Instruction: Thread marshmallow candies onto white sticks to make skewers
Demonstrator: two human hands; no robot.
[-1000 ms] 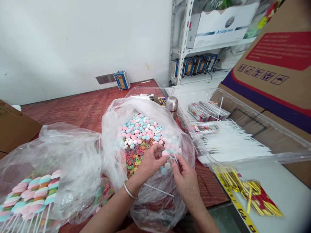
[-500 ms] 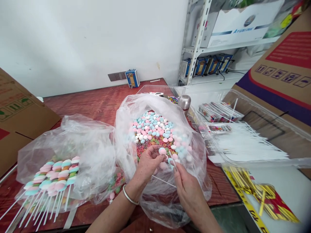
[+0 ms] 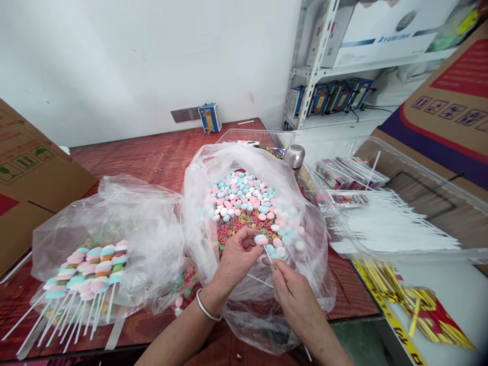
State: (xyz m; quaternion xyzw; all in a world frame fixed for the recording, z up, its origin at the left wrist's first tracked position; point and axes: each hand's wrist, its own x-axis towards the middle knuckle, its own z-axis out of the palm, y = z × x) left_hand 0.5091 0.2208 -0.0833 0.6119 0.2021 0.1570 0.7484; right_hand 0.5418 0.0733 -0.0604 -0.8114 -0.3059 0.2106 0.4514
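My left hand (image 3: 241,252), with a bangle at its wrist, is closed on a pink and white marshmallow (image 3: 261,239) between thumb and fingertips. My right hand (image 3: 292,284) pinches a thin white stick (image 3: 268,254), whose upper end meets the underside of that marshmallow. How deep the stick sits in it I cannot tell. Both hands are over a big clear plastic bag (image 3: 200,175) holding pink, blue and white marshmallows (image 3: 247,190) and ring-shaped gummies (image 3: 244,222). Another white stick (image 3: 260,280) lies across the bag, below the hands.
Finished-looking candy skewers (image 3: 89,272) lie on a second plastic bag (image 3: 141,203) at left. At right, a clear tray (image 3: 366,252) holds many white sticks (image 3: 400,223). A steel flask (image 3: 294,156) stands behind the bag. Gold twist ties (image 3: 430,310) and cardboard boxes (image 3: 34,168) flank the table.
The stick in my right hand has come up from beside the marshmallow to its underside. The marshmallow stays in my left hand. The whole view has shifted slightly.
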